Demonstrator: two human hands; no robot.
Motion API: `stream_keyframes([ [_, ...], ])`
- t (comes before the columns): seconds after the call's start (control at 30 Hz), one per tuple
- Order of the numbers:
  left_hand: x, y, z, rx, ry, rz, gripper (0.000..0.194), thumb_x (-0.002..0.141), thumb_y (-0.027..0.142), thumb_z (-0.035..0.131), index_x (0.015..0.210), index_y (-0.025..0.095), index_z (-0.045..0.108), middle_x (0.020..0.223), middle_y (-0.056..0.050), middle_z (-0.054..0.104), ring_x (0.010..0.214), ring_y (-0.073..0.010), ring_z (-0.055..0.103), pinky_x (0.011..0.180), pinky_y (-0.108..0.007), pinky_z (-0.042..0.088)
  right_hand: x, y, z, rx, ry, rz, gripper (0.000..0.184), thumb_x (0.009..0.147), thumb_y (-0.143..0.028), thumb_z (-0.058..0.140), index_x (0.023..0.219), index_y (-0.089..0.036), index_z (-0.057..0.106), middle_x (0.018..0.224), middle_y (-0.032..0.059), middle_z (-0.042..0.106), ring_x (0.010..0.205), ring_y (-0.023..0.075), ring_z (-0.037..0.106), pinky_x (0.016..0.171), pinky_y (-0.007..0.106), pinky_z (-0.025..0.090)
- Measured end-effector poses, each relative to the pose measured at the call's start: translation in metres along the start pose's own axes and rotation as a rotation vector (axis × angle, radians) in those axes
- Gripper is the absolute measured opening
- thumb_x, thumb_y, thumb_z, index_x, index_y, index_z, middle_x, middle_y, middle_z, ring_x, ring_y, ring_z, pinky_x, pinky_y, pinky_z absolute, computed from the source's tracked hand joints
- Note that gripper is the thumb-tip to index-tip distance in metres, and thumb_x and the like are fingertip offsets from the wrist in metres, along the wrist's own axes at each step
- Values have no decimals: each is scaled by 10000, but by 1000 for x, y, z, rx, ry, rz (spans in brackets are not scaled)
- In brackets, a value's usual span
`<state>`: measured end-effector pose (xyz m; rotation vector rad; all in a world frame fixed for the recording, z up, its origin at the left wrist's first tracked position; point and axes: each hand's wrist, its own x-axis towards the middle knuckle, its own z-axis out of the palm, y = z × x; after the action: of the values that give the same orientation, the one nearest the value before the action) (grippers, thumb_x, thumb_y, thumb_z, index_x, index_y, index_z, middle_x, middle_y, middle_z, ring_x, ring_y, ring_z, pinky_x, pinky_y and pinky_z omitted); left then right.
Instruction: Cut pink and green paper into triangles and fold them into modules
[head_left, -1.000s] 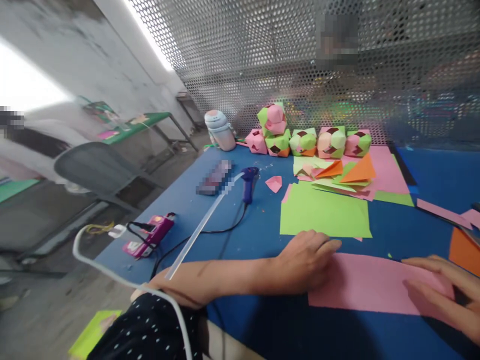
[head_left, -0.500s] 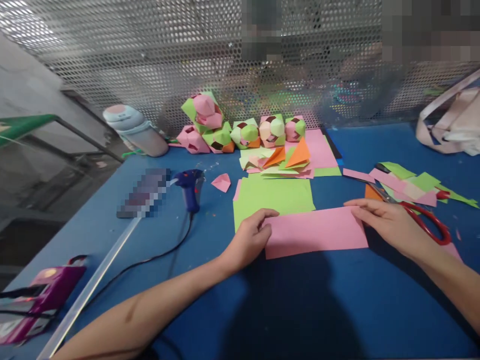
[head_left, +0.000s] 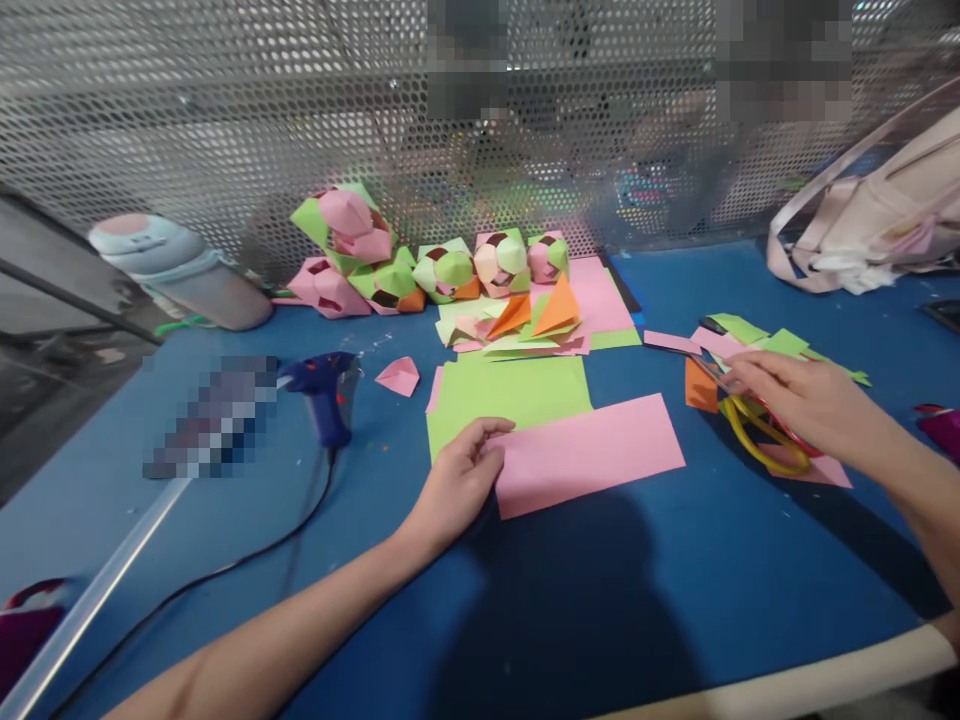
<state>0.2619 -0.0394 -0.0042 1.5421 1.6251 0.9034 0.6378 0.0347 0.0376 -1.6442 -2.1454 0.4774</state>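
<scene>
At the centre of the frame, the left hand [head_left: 459, 482] pinches the left end of a rectangular pink paper sheet [head_left: 592, 455]. The right hand [head_left: 802, 400] has left the sheet's other end and now, at the right of the frame, has its fingers closed on metal scissors with red and yellow handles [head_left: 786, 468].

A blue table [head_left: 562, 620] carries a glue gun [head_left: 326, 405]. Left of the glue gun lies a phone [head_left: 214, 415], blurred out; behind it stand a bottle [head_left: 187, 275], leftward, and a pink paper ball [head_left: 315, 275]; just right, folded pink paper [head_left: 400, 376]; far right, a bag [head_left: 885, 220].
</scene>
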Motion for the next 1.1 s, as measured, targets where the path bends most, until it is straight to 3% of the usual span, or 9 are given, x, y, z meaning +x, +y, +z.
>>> stream_keyframes([
  [0.07, 1, -1, 0, -6, 8, 6, 250, 835, 241, 497, 1046, 178, 615, 819, -16, 626, 767, -162, 584, 721, -288, 478, -9, 21, -3, -300, -33, -46, 309, 936, -421, 451, 993, -198, 657, 1039, 131, 706, 926, 320, 662, 795, 426, 470],
  [0.2, 2, 1, 3, -59, 8, -2, 249, 819, 243, 524, 1042, 175, 611, 856, -18, 625, 705, -138, 566, 673, -268, 473, -23, 26, 9, -216, 1, -144, 280, 951, -369, 455, 1074, -205, 645, 1125, 108, 688, 1006, 284, 647, 886, 398, 464],
  [0.37, -4, 7, 14, -90, -57, -2, 256, 835, 258, 535, 1065, 163, 595, 974, -50, 658, 688, -118, 574, 659, -258, 475, -17, -38, 37, -148, 197, -482, 280, 961, -265, 451, 1166, -141, 597, 1256, 151, 611, 1177, 286, 553, 1018, 447, 402],
  [0.47, -8, 7, 22, -57, -61, 24, 253, 834, 232, 539, 1073, 170, 594, 1007, -67, 674, 789, -144, 631, 711, -277, 505, -6, -77, 59, -239, 124, -706, 279, 955, -238, 472, 1178, -119, 589, 1229, 156, 632, 1157, 295, 549, 1009, 470, 372],
  [0.57, -11, 4, 26, -76, -55, 95, 252, 843, 217, 543, 1088, 178, 587, 1034, -74, 688, 933, -172, 659, 818, -305, 522, 2, -99, 84, -173, 32, -778, 230, 960, -248, 469, 1092, -140, 624, 1034, 117, 694, 964, 255, 604, 881, 418, 405],
  [0.67, -10, 1, 25, -92, -36, 128, 243, 850, 197, 542, 1090, 176, 577, 1036, -75, 694, 943, -168, 667, 849, -310, 527, 7, -105, 103, -98, -10, -772, 209, 967, -214, 450, 967, -160, 651, 845, 69, 691, 805, 213, 593, 753, 361, 380],
  [0.77, -7, -1, 22, -93, -13, 137, 228, 854, 177, 540, 1079, 160, 569, 978, -71, 695, 848, -146, 668, 816, -304, 537, 9, -102, 110, -59, -54, -719, 199, 965, -201, 453, 918, -169, 644, 860, 59, 691, 809, 200, 585, 748, 350, 351],
  [0.93, -1, -4, 23, -132, -20, 176, 229, 847, 158, 551, 1076, 154, 559, 934, -59, 679, 825, -131, 650, 812, -296, 529, 7, -106, 110, -9, -150, -596, 115, 925, -216, 523, 902, -180, 630, 888, 50, 681, 848, 211, 582, 770, 360, 358],
  [1.1, -2, -6, 25, -224, -14, 140, 283, 845, 176, 571, 1125, 159, 531, 984, -67, 643, 817, -116, 618, 800, -287, 526, 10, -118, 103, 261, -273, -343, 130, 902, -215, 526, 815, -200, 621, 785, 4, 665, 723, 164, 597, 664, 297, 410],
])
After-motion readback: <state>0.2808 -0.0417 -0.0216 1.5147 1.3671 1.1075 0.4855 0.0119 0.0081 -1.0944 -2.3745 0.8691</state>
